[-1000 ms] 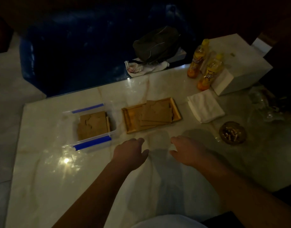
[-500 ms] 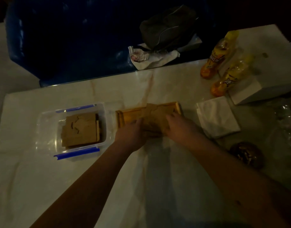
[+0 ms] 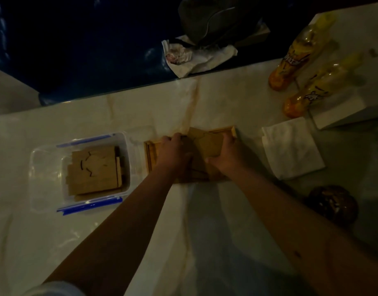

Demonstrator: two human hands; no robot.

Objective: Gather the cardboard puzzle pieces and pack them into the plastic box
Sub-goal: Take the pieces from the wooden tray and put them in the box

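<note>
A clear plastic box (image 3: 40, 167) with blue clips sits on the left of the pale table and holds a stack of brown cardboard puzzle pieces (image 3: 94, 169). To its right lies a wooden puzzle tray (image 3: 150, 154) with more cardboard pieces (image 3: 207, 144) piled in it. My left hand (image 3: 174, 154) grips the left side of that pile. On the pile's right side my right hand (image 3: 224, 154) holds on with fingers over the far edge and thumb at the near side. The pile's lower part is hidden by my hands.
White folded napkins (image 3: 290, 146) lie right of the tray. Two yellow bottles (image 3: 307, 82) stand by a white block (image 3: 354, 99) at the far right. A dark round ashtray (image 3: 331, 204) sits near the right forearm. A dark bag (image 3: 215, 18) and crumpled paper (image 3: 194, 56) lie beyond the table edge.
Both hands reached forward from the bare tabletop to the tray and closed around the pile of pieces. The view has tilted closer over the table.
</note>
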